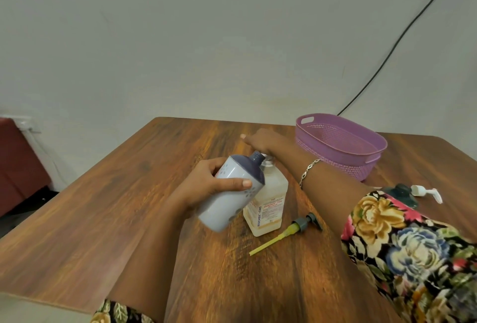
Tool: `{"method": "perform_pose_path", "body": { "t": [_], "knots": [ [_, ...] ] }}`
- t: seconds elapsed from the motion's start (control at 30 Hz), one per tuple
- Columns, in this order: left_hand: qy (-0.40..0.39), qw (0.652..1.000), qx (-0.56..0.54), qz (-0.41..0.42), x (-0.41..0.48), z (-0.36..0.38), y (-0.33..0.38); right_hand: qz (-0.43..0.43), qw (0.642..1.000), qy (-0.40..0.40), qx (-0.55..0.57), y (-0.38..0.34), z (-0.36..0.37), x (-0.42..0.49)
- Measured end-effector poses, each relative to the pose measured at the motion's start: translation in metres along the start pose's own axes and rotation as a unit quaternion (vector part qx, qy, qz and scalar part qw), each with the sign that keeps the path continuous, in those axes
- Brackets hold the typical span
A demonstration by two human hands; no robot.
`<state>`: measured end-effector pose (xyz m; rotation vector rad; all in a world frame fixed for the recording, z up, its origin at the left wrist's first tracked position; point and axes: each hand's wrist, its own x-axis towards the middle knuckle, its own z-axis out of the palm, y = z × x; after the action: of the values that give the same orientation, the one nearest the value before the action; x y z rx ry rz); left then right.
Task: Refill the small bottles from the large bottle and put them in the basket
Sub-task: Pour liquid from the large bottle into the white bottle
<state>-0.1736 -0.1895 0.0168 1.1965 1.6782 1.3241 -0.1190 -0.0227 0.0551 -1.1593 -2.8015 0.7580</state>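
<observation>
My left hand (pixel 216 183) grips a small pale blue bottle (pixel 227 204) with a dark purple shoulder and an open neck. It is tilted up and to the right. The large translucent bottle (pixel 268 206) of yellowish liquid stands on the table just behind it. My right hand (pixel 260 141) hovers over and beyond the large bottle's top, one finger pointing left. What lies under its palm is hidden. The purple basket (pixel 340 141) stands at the back right with nothing visible inside.
A grey pump head with a yellow tube (pixel 296 229) lies on the wooden table (pixel 103 219) right of the large bottle. A dark green bottle (pixel 402 192) and a white pump (pixel 426 192) lie behind my right sleeve. A dark red seat (pixel 18 162) stands far left.
</observation>
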Motion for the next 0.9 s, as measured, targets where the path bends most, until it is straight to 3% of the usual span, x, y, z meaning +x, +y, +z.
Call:
{"method": "perform_pose_path", "body": {
  "t": [0.17, 0.27, 0.7, 0.9],
  "knots": [
    [-0.004, 1.000, 0.001, -0.004, -0.004, 0.000, -0.002, -0.008, 0.997, -0.032, 0.065, -0.004, -0.013, -0.011],
    [-0.004, 1.000, 0.003, -0.004, -0.005, 0.000, -0.004, -0.017, 0.998, -0.047, 0.047, -0.006, -0.017, -0.013],
    [0.011, 1.000, -0.011, 0.009, -0.002, 0.000, -0.010, -0.004, 0.996, 0.067, -0.051, 0.006, 0.004, 0.010],
    [0.001, 1.000, -0.007, 0.001, -0.005, 0.002, -0.004, -0.032, 0.999, 0.031, -0.026, -0.002, -0.007, 0.007]
  ]
}}
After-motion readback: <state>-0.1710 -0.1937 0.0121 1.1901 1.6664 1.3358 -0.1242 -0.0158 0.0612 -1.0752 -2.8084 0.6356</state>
